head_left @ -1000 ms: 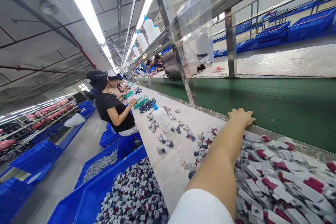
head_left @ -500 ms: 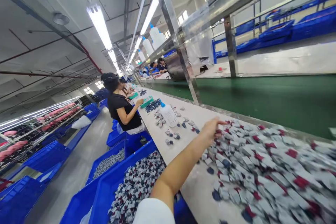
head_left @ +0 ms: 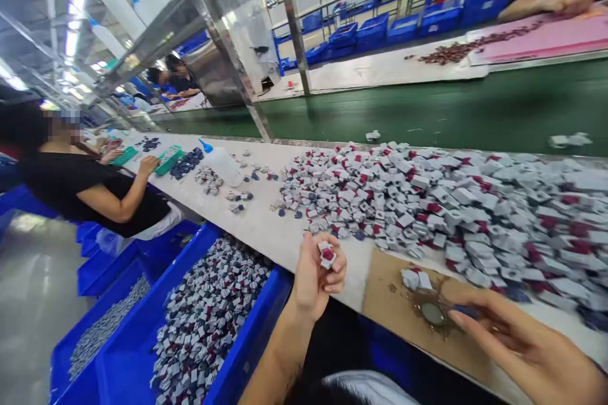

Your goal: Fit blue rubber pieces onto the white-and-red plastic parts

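Beside the green belt (head_left: 380,111), your white table (head_left: 270,228) carries a cardboard sheet (head_left: 380,285) at its near edge, with a heap (head_left: 380,193) of grey and maroon pieces beyond. Your left hand (head_left: 317,278) grips a block (head_left: 327,254) in its curled fingers, while your right hand (head_left: 517,335) pinches a blue piece (head_left: 465,311) between thumb and forefinger, just right of the wet patch (head_left: 431,314) on the sheet; a bin (head_left: 128,348) of similar blocks stands below, at left. Your left forearm extends forward, and your right hand reaches in from the right.
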### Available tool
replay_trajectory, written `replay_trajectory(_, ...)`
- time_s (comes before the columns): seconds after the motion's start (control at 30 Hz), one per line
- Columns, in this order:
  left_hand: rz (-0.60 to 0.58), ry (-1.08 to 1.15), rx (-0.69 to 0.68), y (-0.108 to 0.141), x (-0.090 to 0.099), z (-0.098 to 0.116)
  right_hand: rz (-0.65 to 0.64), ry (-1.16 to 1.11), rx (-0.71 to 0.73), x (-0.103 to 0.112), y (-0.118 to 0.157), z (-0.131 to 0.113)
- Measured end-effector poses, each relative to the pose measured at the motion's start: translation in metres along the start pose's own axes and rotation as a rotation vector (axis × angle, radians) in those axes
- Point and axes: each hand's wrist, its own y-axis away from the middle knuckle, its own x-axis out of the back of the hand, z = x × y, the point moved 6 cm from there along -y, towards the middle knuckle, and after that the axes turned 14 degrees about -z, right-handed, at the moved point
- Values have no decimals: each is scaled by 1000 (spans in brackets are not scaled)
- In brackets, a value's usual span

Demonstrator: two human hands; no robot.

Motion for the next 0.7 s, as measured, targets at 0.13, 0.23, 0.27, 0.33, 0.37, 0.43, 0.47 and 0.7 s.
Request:
replay_trajectory(0.13,-28,-135,-7,3,-3,4,-164,-61,-20,-4,-2,-13)
replay_trajectory(0.23,9,-335,2,8,-2,2,-157,-63,-60,1,-2,-14)
replay_trajectory(0.27,15,-373,14,10,-1,0,-147,-40,-67,2,-1,-13)
replay_trajectory(0.33,29,-401,32,12,2,-6,-133,21,-61,1,0,-12)
replay_trajectory(0.37,40,-398,32,13,4,-8,-138,51,-51,-1,-1,-12)
replay_trajectory(0.43,66,-369,15,13,7,-10,-177,98,-26,-7,-2,-12)
replay_trajectory(0.47,76,-345,4,13,8,-11,-200,114,-12,-11,-3,-12)
replay_trajectory(0.7,-46,-124,89,12,11,-18,-222,255,-17,-19,-7,-7)
